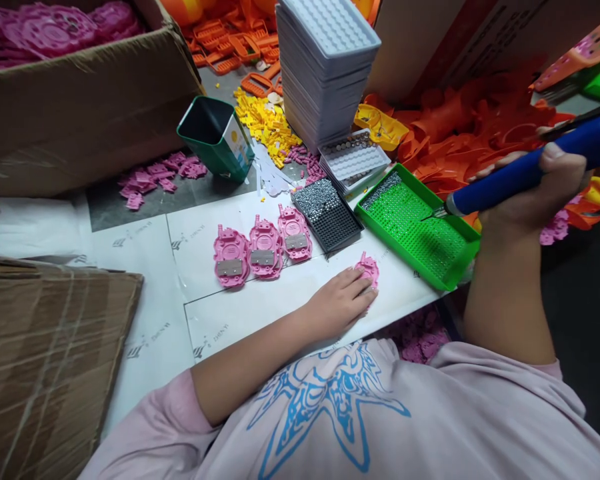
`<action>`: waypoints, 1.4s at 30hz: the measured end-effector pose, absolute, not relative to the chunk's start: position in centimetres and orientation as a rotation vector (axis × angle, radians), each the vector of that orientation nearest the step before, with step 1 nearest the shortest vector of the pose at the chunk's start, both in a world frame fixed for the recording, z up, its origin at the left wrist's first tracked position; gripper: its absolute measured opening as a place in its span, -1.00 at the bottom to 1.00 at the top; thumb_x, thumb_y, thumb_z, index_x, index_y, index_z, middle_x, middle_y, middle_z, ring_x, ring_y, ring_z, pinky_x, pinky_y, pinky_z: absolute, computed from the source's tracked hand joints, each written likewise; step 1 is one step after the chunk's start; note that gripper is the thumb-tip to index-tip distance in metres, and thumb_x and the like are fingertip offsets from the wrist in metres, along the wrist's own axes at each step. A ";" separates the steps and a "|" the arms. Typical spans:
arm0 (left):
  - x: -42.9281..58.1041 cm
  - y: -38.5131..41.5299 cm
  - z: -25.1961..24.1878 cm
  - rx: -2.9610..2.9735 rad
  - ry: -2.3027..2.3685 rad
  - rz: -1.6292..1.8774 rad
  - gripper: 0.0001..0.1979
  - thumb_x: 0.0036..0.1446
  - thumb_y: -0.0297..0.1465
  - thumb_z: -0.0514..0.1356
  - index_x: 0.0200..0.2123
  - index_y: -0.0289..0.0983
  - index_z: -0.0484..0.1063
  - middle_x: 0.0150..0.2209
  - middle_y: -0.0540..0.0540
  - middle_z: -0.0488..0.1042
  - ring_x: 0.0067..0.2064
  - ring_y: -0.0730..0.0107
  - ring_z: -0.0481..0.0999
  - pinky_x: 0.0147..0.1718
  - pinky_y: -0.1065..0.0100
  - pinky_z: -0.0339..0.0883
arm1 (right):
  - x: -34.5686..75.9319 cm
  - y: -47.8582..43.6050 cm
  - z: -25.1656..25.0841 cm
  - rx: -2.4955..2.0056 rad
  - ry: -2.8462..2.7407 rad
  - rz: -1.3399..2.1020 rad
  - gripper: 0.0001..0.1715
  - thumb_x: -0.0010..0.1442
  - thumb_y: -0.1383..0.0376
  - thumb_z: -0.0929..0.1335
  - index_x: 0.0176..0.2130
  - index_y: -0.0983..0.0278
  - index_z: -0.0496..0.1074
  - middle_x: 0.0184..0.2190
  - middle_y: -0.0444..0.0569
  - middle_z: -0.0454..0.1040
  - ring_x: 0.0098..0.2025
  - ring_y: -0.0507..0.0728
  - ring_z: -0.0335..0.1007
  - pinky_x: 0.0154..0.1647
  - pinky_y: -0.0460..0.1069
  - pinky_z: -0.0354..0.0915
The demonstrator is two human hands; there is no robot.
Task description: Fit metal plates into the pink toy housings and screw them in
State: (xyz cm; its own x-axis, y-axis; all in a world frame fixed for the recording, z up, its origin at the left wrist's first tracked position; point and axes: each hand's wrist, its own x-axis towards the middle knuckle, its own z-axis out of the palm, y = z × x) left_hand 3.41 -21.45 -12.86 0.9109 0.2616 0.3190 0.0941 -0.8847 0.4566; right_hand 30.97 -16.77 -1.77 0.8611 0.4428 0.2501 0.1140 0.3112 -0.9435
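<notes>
My left hand (337, 303) rests on a pink plastic part (367, 270) on the white-covered table, its fingers over the part's lower side. In my right hand (535, 187) is a blue electric screwdriver (510, 175), its thin tip over the green tray (410, 223) of small screws. Beside that tray sits a black perforated tray (337, 230), partly filled with small metal pieces. To the left, three pink parts (231, 257) with grey metal plates lie in a row.
Behind the trays rises a tall stack of white trays (325, 80). A dark green bin (217, 140), yellow pieces (265, 120) and orange parts (445, 140) lie around. Cardboard boxes (80, 107) stand at the left.
</notes>
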 end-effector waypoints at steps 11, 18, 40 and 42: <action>3.5 -21.4 -12.9 2.632 0.233 0.511 -0.64 0.26 -0.32 0.03 0.05 -0.38 0.34 0.06 -0.29 0.39 0.20 0.06 0.26 0.19 0.05 0.17 | 31.6 -15.9 -4.8 -1.244 -0.578 0.108 -0.76 -0.09 0.24 0.22 -0.33 0.19 0.07 -0.68 -0.29 0.23 -0.65 0.03 0.24 -0.60 -0.01 0.29; 3.5 -21.4 -13.0 2.623 0.232 0.496 -0.63 0.26 -0.32 0.04 0.06 -0.38 0.32 0.06 -0.29 0.39 0.21 0.07 0.24 0.20 0.04 0.16 | 31.8 -16.0 -4.9 -1.239 -0.589 0.136 -0.70 -0.08 0.26 0.22 -0.29 0.18 0.04 -0.66 -0.31 0.24 -0.63 0.04 0.27 -0.57 0.02 0.34; 3.5 -21.4 -13.2 2.654 0.234 0.530 -0.63 0.26 -0.31 0.03 0.05 -0.38 0.34 0.06 -0.26 0.39 0.17 0.04 0.28 0.18 0.05 0.18 | 30.8 -16.2 -4.8 -1.208 -0.608 0.146 -0.62 -0.19 0.30 0.20 -0.28 0.19 0.02 -0.69 -0.28 0.31 -0.68 0.03 0.24 -0.65 -0.05 0.26; 3.5 -21.4 -13.1 2.651 0.234 0.521 -0.63 0.26 -0.31 0.03 0.05 -0.38 0.34 0.05 -0.26 0.39 0.18 0.04 0.27 0.19 0.04 0.18 | 30.6 -16.1 -4.8 -1.215 -0.607 0.152 -0.62 -0.20 0.31 0.19 -0.28 0.18 0.02 -0.70 -0.30 0.30 -0.68 0.02 0.23 -0.66 -0.06 0.25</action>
